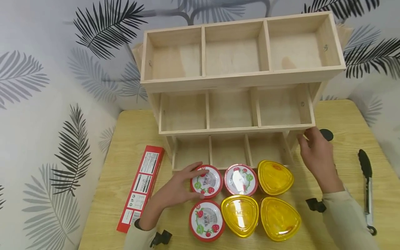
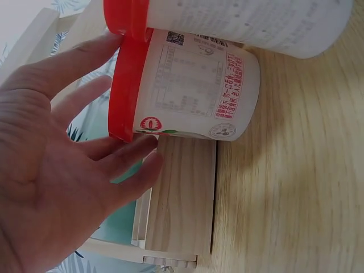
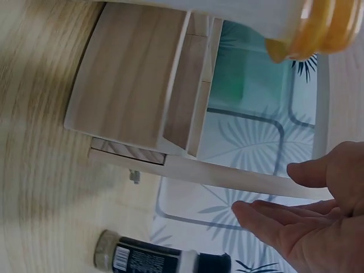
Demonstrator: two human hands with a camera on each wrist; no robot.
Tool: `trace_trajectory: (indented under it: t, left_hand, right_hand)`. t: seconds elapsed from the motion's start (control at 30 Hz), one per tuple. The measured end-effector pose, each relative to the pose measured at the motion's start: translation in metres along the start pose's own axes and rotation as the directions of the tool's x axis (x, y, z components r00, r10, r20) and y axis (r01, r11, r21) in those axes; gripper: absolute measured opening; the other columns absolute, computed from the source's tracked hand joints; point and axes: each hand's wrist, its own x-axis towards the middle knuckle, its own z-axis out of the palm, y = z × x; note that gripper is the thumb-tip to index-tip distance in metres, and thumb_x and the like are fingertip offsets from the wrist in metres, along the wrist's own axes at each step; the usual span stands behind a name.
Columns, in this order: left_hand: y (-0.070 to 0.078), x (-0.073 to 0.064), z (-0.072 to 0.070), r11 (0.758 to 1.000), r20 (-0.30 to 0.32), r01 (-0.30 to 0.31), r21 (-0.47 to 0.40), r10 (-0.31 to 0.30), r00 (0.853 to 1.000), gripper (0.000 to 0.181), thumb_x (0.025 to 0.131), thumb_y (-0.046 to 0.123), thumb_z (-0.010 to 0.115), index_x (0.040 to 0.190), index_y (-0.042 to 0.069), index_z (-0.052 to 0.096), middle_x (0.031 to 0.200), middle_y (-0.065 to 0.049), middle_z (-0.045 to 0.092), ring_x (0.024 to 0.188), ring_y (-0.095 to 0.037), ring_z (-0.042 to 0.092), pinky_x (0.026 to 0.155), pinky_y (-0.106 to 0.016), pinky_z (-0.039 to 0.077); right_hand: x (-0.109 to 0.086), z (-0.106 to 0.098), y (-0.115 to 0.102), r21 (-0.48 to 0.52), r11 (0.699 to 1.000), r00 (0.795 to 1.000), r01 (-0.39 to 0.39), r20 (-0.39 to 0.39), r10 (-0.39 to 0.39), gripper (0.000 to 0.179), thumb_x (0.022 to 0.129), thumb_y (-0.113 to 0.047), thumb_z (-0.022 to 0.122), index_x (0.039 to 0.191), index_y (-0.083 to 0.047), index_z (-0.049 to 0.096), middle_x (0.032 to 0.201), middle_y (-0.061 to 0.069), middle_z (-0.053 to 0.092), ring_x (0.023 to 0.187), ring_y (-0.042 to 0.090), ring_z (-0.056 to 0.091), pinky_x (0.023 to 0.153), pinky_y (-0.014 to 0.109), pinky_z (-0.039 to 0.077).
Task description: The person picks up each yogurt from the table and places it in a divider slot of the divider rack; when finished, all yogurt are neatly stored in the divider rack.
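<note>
My left hand spans the back-left red-lidded jar, thumb and fingers on opposite sides of its lid. In the left wrist view the jar stands upright against the wooden front of the rack. Two similar jars with strawberry-printed lids, the right one and the front one, stand beside it. Three yellow-lidded jars are grouped to the right. My right hand is beside the right end of the rack's middle tier; in the right wrist view its thumb and fingers are apart with nothing between.
A three-tier wooden rack with divided compartments stands at the back. A long red box lies to the left. Tongs lie at the far right. A bottle with a black label stands behind my right hand.
</note>
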Motion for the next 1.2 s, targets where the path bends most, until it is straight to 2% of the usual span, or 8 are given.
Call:
trace_trajectory:
  t: [0.17, 0.43, 0.63, 0.8, 1.0, 1.1, 1.2]
  left_hand:
    - [-0.002, 0.002, -0.001, 1.0, 0.017, -0.001, 0.018, 0.001, 1.0, 0.071, 0.074, 0.028, 0.09, 0.139, 0.026, 0.061, 0.159, -0.004, 0.036, 0.142, -0.025, 0.036, 0.108, -0.044, 0.046]
    - [-0.001, 0.002, 0.0, 0.998, 0.009, 0.034, 0.05, -0.034, 0.999, 0.069, 0.075, 0.031, 0.089, 0.138, 0.028, 0.061, 0.156, 0.0, 0.039, 0.137, -0.025, 0.042, 0.106, -0.042, 0.047]
    - [-0.001, 0.001, 0.0, 0.998, 0.015, 0.053, -0.024, -0.053, 0.999, 0.068, 0.076, 0.03, 0.088, 0.138, 0.025, 0.061, 0.156, 0.0, 0.038, 0.127, -0.021, 0.047, 0.095, -0.031, 0.053]
    - [-0.002, 0.0, 0.001, 0.995, 0.009, 0.049, -0.083, -0.048, 0.999, 0.069, 0.076, 0.03, 0.089, 0.139, 0.022, 0.061, 0.155, 0.001, 0.038, 0.121, -0.017, 0.05, 0.093, -0.028, 0.054]
    - [0.0, -0.004, 0.002, 0.997, -0.035, 0.036, -0.062, -0.038, 0.999, 0.067, 0.075, 0.032, 0.089, 0.136, 0.022, 0.063, 0.152, 0.001, 0.04, 0.119, -0.017, 0.051, 0.091, -0.028, 0.056]
    - [0.004, -0.009, -0.002, 1.0, -0.084, 0.026, -0.004, -0.026, 0.996, 0.067, 0.074, 0.038, 0.088, 0.136, 0.025, 0.063, 0.151, 0.004, 0.041, 0.121, -0.017, 0.05, 0.09, -0.029, 0.055]
    - [0.011, -0.014, -0.011, 0.999, -0.147, -0.017, 0.044, 0.024, 0.989, 0.069, 0.073, 0.04, 0.089, 0.136, 0.026, 0.063, 0.15, 0.006, 0.042, 0.123, -0.017, 0.05, 0.091, -0.032, 0.055]
  right_hand:
    - [0.005, 0.007, 0.005, 0.005, 1.0, 0.999, -0.027, -0.038, 0.027, 0.043, 0.105, -0.016, 0.05, 0.145, -0.001, 0.049, 0.131, 0.032, 0.059, 0.112, 0.05, 0.061, 0.086, 0.062, 0.052]
    - [0.008, 0.009, 0.008, 0.006, 1.0, 0.998, -0.012, -0.063, 0.012, 0.037, 0.104, -0.011, 0.052, 0.137, 0.004, 0.056, 0.119, 0.033, 0.064, 0.103, 0.052, 0.065, 0.079, 0.062, 0.053]
    - [0.008, 0.01, 0.007, 0.003, 1.0, 0.998, -0.027, -0.055, 0.027, 0.038, 0.104, -0.011, 0.052, 0.139, 0.004, 0.053, 0.122, 0.034, 0.062, 0.105, 0.052, 0.063, 0.08, 0.061, 0.054]
    - [0.009, 0.009, 0.006, 0.002, 1.0, 0.998, -0.03, -0.06, 0.03, 0.037, 0.104, -0.012, 0.051, 0.137, 0.005, 0.055, 0.121, 0.034, 0.062, 0.105, 0.052, 0.064, 0.08, 0.061, 0.054]
    - [0.009, 0.01, 0.007, 0.011, 0.998, 0.997, -0.055, -0.052, 0.056, 0.039, 0.105, -0.014, 0.051, 0.139, 0.004, 0.054, 0.125, 0.033, 0.061, 0.108, 0.051, 0.063, 0.083, 0.06, 0.053]
    - [0.009, 0.01, 0.008, 0.017, 0.998, 0.997, -0.068, -0.043, 0.068, 0.04, 0.105, -0.015, 0.05, 0.141, 0.003, 0.052, 0.128, 0.033, 0.06, 0.11, 0.051, 0.062, 0.085, 0.06, 0.053]
    - [0.01, 0.01, 0.008, 0.027, 0.997, 0.996, -0.078, -0.036, 0.079, 0.041, 0.105, -0.016, 0.05, 0.142, 0.002, 0.051, 0.13, 0.032, 0.059, 0.112, 0.051, 0.061, 0.086, 0.059, 0.052]
